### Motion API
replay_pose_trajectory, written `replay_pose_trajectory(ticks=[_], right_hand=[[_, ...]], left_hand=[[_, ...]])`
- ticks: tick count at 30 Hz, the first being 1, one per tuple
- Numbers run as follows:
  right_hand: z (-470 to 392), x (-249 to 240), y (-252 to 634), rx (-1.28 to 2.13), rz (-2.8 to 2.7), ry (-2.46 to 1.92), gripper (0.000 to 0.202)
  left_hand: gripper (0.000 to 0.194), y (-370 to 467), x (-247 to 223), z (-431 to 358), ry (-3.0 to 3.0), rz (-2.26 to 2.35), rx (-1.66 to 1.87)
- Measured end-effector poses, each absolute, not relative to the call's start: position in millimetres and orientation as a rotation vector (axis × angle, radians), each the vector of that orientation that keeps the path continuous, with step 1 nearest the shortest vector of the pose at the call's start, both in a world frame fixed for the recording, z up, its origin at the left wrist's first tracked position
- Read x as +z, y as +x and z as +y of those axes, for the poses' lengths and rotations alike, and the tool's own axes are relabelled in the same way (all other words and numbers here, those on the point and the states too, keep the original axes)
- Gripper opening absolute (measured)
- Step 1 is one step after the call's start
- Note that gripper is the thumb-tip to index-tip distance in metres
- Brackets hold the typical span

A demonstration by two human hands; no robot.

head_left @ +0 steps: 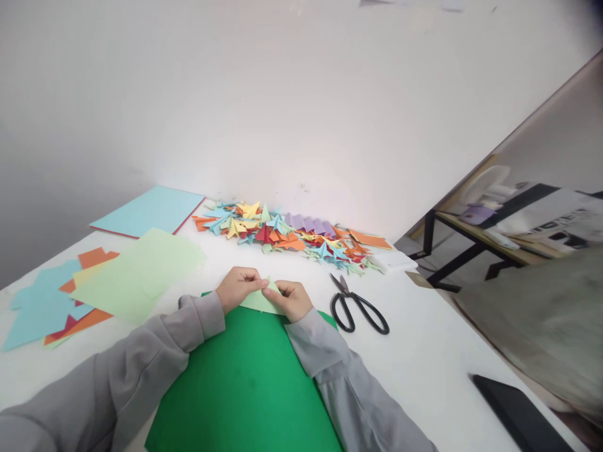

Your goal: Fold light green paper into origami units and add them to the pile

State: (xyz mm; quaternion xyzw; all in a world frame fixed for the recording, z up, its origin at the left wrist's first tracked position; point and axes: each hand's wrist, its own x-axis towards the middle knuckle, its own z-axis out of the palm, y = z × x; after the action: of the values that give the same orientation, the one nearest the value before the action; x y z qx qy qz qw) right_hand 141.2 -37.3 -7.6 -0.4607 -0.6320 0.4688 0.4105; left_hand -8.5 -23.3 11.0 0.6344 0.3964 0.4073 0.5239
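Observation:
A light green piece of paper (262, 302), partly folded, is pinched between both hands above a large green sheet (245, 370). My left hand (239, 287) grips its upper left part, thumb and fingers closed near the tip. On the other side, my right hand (292, 299) is closed on the right part of the same paper, its thumb close to the left one. The fingers hide some of the folds. To the right of my right hand lie scissors (346, 292) with black handles, blades slightly apart.
Folded colourful paper shapes (277, 232) are heaped along the wall. Loose coloured sheets (136, 270) spread at the left, with a light blue sheet (155, 208) behind them. A black flat device (518, 411) lies near the table's right edge. Beyond it stands a bed (541, 320).

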Motion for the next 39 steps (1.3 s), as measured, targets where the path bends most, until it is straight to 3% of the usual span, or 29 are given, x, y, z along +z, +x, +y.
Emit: replay_pose_trajectory(ticks=[17,39], right_hand=[[-44,-2,136,1.102,-1.746,-1.150,0.038],[-37,-6,140,1.142,-1.393,-1.147,0.032]], left_hand=[[0.034,-7,10,-23,1.531,0.920,0.967],[0.031,-7,7,-23,1.575,0.940,0.908]])
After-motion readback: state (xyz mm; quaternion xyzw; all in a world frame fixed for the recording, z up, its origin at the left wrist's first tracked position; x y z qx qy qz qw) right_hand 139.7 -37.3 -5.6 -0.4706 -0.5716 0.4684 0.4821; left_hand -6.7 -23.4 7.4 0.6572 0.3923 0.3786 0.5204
